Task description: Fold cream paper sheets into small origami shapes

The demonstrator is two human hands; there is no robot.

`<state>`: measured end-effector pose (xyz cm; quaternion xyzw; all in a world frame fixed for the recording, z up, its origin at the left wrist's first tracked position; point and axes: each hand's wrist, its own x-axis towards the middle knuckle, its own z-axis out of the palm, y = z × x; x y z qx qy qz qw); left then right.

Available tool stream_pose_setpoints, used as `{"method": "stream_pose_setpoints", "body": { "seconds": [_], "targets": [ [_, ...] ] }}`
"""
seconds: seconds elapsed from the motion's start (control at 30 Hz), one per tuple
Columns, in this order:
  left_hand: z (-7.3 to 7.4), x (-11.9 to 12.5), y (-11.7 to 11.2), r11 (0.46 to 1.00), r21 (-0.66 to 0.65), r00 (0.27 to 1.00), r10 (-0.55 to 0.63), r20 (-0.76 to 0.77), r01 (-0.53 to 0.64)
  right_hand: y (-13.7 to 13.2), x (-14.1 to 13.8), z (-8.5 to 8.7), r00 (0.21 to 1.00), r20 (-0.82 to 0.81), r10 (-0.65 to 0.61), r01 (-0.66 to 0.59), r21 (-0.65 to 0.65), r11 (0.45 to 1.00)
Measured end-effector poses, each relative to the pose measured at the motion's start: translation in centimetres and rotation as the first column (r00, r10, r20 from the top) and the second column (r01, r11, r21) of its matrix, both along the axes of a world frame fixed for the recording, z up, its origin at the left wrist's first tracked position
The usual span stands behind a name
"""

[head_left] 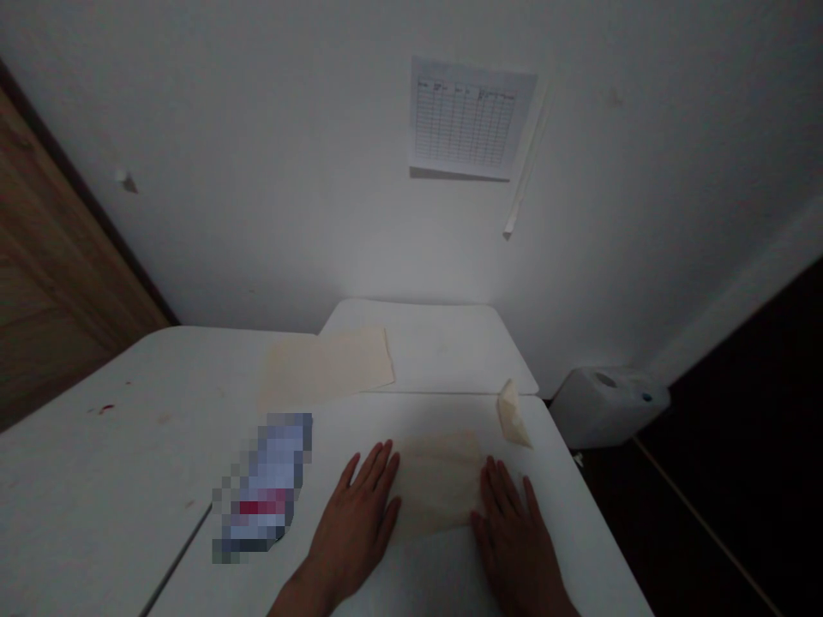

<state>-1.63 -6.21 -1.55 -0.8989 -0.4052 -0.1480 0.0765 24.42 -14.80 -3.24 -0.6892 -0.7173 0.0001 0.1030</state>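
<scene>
A thin, cream-coloured sheet [438, 484], paper or cloth, lies flat on the white table between my two hands. My left hand [357, 518] rests palm down at the sheet's left edge, fingers stretched out. At the right edge my right hand [513, 531] also lies flat, its fingertips touching the sheet. Beyond the right hand is a small folded cream piece [513, 417], slightly raised from the table. A larger cream sheet [327, 367] is spread farther back on the left. Neither hand grips anything.
To the left of my left hand lies a pixelated object [267, 480]. White tables [443, 347] meet along seams and reach the wall, where a printed chart [472, 118] hangs. A white plastic jug [608, 407] stands beyond the right edge. A wooden door [57, 240] is at left.
</scene>
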Motion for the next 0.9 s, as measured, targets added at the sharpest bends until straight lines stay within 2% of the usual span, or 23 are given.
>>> {"method": "stream_pose_setpoints", "body": {
  "seconds": [0.1,0.27,0.33,0.43,0.57,0.63,0.77,0.9],
  "targets": [
    [-0.1,0.0,0.0,1.0,-0.001,1.0,0.001,-0.014,-0.001,1.0,-1.4,1.3,1.0,-0.003,0.007,-0.007,0.032,0.999],
    [-0.3,-0.1,0.0,1.0,0.0,1.0,0.003,-0.015,-0.003,4.3,-5.5,3.3,0.963,-0.097,0.249,-0.252,-0.018,0.967],
    [-0.3,-0.1,0.0,1.0,0.002,1.0,0.0,-0.008,0.0,5.4,-6.2,3.4,0.953,-0.125,0.275,-0.283,-0.055,0.957],
    [-0.2,-0.1,0.1,1.0,0.007,1.0,-0.002,0.006,0.002,6.1,-5.2,2.8,0.962,-0.122,0.243,-0.255,-0.092,0.963],
    [-0.2,-0.1,0.0,1.0,0.005,1.0,0.002,0.009,-0.002,5.6,-1.7,1.6,0.997,-0.046,0.067,-0.072,-0.097,0.993],
    [-0.2,-0.1,0.0,1.0,0.003,1.0,0.006,0.009,-0.006,5.2,-0.2,1.1,1.0,-0.015,0.028,-0.029,-0.096,0.995],
    [-0.2,-0.2,0.0,1.0,-0.001,1.0,0.005,0.016,-0.005,4.9,0.8,0.9,1.0,0.012,0.012,-0.011,-0.052,0.999],
    [-0.2,-0.3,0.0,1.0,-0.019,1.0,0.019,0.018,-0.018,5.6,0.5,2.3,0.996,-0.018,0.085,-0.084,0.039,0.996]
  ]
}}
